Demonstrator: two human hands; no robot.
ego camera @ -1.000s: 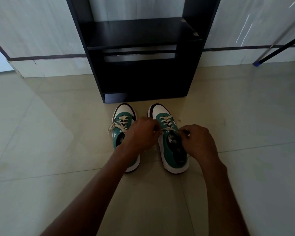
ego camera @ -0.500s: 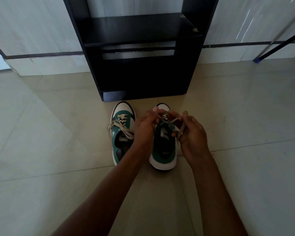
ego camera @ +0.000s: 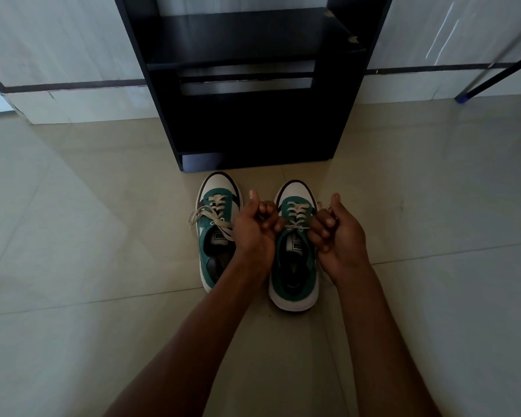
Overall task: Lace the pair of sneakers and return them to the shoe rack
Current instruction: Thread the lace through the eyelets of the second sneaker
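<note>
Two green and white sneakers stand side by side on the tiled floor, toes toward the rack. The left sneaker [ego camera: 215,236] has loose cream laces trailing to its left. Over the right sneaker [ego camera: 294,266], cream laces [ego camera: 297,213] cross the tongue, and their ends run out to both hands. My left hand [ego camera: 257,230] is fisted on one lace end at the shoe's left side. My right hand [ego camera: 339,236] is fisted on the other end at its right side. The black shoe rack [ego camera: 247,85] stands just beyond the toes.
The rack's shelves hold nothing visible. A white wall with a dark stripe runs behind it. A thin black leg with a blue foot [ego camera: 460,99] slants down at the far right. Pale floor tiles spread all around.
The right sneaker was tilted up between my hands half a second ago; it now sits flat on the floor. Both hands have drawn apart to either side of it, lace ends pulled outward.
</note>
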